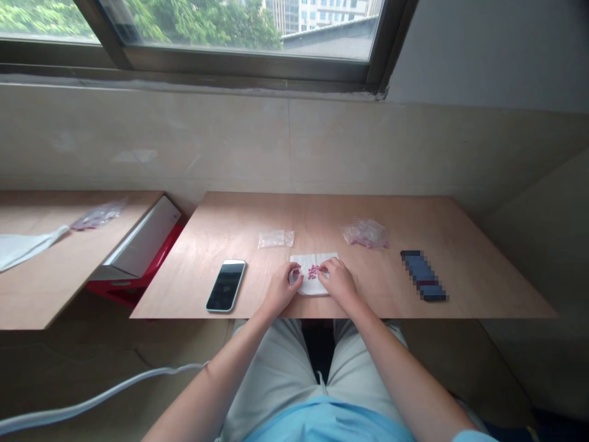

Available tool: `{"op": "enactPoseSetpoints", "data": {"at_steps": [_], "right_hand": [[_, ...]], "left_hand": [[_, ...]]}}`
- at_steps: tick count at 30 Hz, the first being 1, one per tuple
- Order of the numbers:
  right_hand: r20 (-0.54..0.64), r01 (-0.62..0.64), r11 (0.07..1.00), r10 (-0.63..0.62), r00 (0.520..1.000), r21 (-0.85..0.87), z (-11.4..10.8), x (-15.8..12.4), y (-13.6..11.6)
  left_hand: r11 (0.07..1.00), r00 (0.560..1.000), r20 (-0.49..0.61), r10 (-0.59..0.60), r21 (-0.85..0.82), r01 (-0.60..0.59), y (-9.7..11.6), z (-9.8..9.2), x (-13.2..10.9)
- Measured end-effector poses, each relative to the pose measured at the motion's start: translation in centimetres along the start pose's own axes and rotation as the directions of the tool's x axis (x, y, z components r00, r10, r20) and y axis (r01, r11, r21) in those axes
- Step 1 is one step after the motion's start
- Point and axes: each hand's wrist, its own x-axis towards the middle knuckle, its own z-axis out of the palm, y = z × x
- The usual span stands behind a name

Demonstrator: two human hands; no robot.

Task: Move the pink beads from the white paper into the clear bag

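Note:
A folded white cloth or paper [317,291] lies near the table's front edge, with a cluster of small pink-red beads [313,272] at its middle. My left hand [281,287] rests at its left side, thumb and fingers curled together around something small and clear that I cannot make out. From the right, my right hand [339,281] reaches over the cloth, its fingertips pinched beside the beads. Whether a bead sits between those fingertips is too small to tell.
Behind the cloth lie a flat clear plastic packet [276,239] and a clear bag with pink-red contents [365,234]. A phone [226,286] is at the left, a pixelated dark object [424,276] at the right. Another table [27,301] stands left, across a gap.

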Motion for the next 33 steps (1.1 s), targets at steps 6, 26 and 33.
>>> {"op": "enactPoseSetpoints", "data": {"at_steps": [6, 26, 33], "right_hand": [[-0.082, -0.036, 0.985, 0.05, 0.995, 0.168, -0.9, 0.2, -0.1], [-0.004, -0.09, 0.978, 0.092, 0.996, 0.19, -0.5, -2.1, -1.7], [0.039, -0.05, 0.995, 0.047, 0.998, 0.088, -0.6, -1.6, -2.4]], "left_hand": [[1.0, 1.0, 0.02, -0.022, -0.018, 0.022, 0.1, 0.0, 0.2], [0.999, 1.0, -0.01, -0.014, -0.05, 0.014, 0.1, 0.2, 0.0], [1.0, 1.0, 0.003, 0.005, -0.024, -0.005, 0.0, 0.2, 0.1]]}}
